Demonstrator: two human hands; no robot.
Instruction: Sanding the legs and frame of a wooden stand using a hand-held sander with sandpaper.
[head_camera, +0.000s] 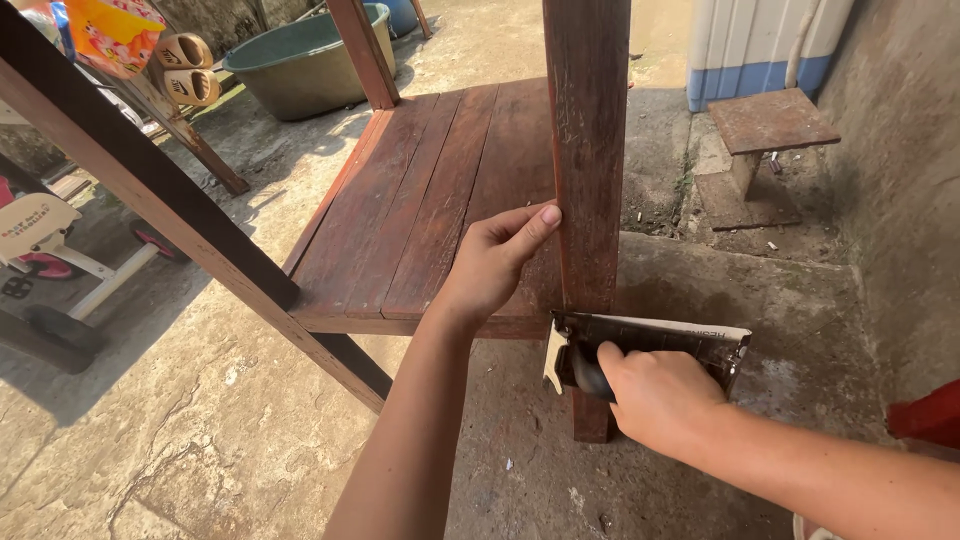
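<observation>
Our right hand (660, 395) is closed around a sanding block (645, 350) wrapped in dark abrasive paper, pressed against the wooden leg (588, 150) at its 6 o'clock end. Our left hand (495, 260) clasps the leg's edge at 9 o'clock, above the slatted wooden shelf (420, 200).

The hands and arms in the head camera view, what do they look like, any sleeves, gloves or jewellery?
Both the left hand and the right hand are bare: no gloves, rings, watch or bracelets show. Both forearms are uncovered as far as the picture reaches, with no sleeve in sight. The left thumbnail is short and unpainted.
</observation>
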